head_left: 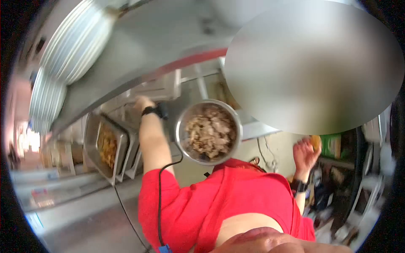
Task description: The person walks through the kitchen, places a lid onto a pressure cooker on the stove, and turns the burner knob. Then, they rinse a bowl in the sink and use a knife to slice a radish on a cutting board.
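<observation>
My left hand, with a black band at the wrist, reaches to the counter beside a clear or metal container; its fingers are blurred and partly hidden. To its right is a round metal bowl filled with pale brown chopped food, which neither hand touches. My right hand is raised at the right with its fingers curled around a small orange-yellow object, too unclear to name.
Stacked white plates stand on a metal shelf with a red edge at the upper left. A metal pan of yellow-brown food sits at the left. A black cable hangs near my left arm. Cluttered shelves are at the right.
</observation>
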Motion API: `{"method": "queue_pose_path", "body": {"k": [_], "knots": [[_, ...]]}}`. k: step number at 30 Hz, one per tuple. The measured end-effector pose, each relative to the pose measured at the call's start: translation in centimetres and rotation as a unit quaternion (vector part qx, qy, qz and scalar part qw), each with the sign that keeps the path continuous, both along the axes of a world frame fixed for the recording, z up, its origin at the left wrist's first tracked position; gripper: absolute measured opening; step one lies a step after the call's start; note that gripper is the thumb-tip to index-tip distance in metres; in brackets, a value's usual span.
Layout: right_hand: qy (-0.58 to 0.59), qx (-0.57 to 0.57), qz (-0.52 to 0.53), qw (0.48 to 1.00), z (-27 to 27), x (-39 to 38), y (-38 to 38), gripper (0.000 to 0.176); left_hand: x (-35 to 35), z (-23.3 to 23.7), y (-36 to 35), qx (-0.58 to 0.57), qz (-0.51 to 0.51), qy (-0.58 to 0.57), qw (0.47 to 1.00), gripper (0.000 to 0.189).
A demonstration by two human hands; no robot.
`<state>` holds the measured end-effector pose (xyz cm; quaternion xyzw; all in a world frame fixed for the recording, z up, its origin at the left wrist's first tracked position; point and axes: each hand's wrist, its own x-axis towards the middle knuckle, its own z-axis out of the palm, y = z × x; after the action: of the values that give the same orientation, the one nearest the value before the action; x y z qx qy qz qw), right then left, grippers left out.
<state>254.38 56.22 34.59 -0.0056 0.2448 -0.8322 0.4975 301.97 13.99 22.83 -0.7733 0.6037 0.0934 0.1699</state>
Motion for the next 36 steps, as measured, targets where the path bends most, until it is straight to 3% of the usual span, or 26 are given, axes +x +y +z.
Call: {"method": "queue_pose_path", "body": {"k": [2,4,5,7,8,9,10,11,12,14,18,20,22,25,28,32,34,36], "knots": [[-0.014,-0.061,0.015,0.998,-1.0,-1.7,2.2,0.027,-0.5,2.2,-0.1,-0.092,-0.002,0.019,0.996,0.048],[-0.042,-0.039,-0.026,0.998,-0.4,-2.5,4.0,0.029,-2.3,3.1,-1.0,-0.164,0.002,0.054,0.985,0.038],[-0.042,-0.055,-0.034,0.997,-0.6,-3.5,5.2,0.030,-4.5,4.3,-0.9,-0.081,0.037,0.053,0.995,0.056],[-0.045,-0.068,-0.057,0.995,-0.8,-5.5,8.1,0.032,-10.8,8.8,4.1,-0.229,-0.047,0.205,0.950,0.048],[-0.054,-0.072,-0.076,0.993,-1.1,-6.4,10.0,0.034,-6.5,0.9,-2.2,-0.243,-0.098,0.238,0.935,0.051],[-0.060,-0.082,-0.098,0.990,-1.3,-7.4,11.6,0.034,-10.6,1.7,-1.5,-0.235,-0.119,0.245,0.933,0.051],[-0.067,-0.093,-0.117,0.987,-1.3,-8.7,13.3,0.035,-15.5,4.7,0.2,-0.220,0.039,0.463,0.858,0.049],[-0.064,-0.096,-0.135,0.984,-1.6,-9.9,15.1,0.035,-20.6,8.3,2.8,-0.181,0.200,0.642,0.718,0.048],[-0.065,-0.099,-0.148,0.982,-2.0,-11.0,16.9,0.034,-24.7,10.6,5.2,-0.123,0.352,0.765,0.525,0.046],[-0.064,-0.105,-0.171,0.978,-2.6,-13.1,19.9,0.034,-31.6,11.8,9.3,-0.062,0.282,0.818,0.497,0.036],[-0.067,-0.122,-0.214,0.967,-3.7,-15.8,24.2,0.034,-43.6,12.6,21.0,0.129,0.019,0.807,0.576,0.025],[-0.092,-0.128,-0.228,0.961,-4.2,-16.8,25.5,0.035,-48.1,12.9,26.7,0.175,-0.058,0.755,0.629,0.020],[-0.095,-0.132,-0.244,0.956,-4.6,-18.0,26.4,0.034,-51.2,10.4,29.4,0.214,-0.113,0.683,0.689,0.018],[-0.130,-0.137,-0.280,0.941,-5.4,-20.3,27.8,0.033,-55.9,6.1,31.9,0.258,-0.223,0.589,0.732,0.019],[-0.138,-0.139,-0.297,0.934,-6.0,-23.6,28.5,0.034,-61.0,3.0,33.6,0.307,-0.255,0.567,0.720,0.020],[-0.132,-0.115,-0.318,0.932,-6.2,-30.8,27.1,0.035,-68.9,-0.9,34.3,0.342,-0.174,0.618,0.687,0.023],[-0.128,-0.094,-0.306,0.939,-5.7,-35.6,25.5,0.034,-73.1,-3.4,34.3,0.343,-0.085,0.652,0.671,0.024],[-0.126,-0.067,-0.288,0.947,-4.0,-40.4,23.4,0.034,-77.2,-4.6,33.9,0.335,-0.036,0.656,0.675,0.024]]}}
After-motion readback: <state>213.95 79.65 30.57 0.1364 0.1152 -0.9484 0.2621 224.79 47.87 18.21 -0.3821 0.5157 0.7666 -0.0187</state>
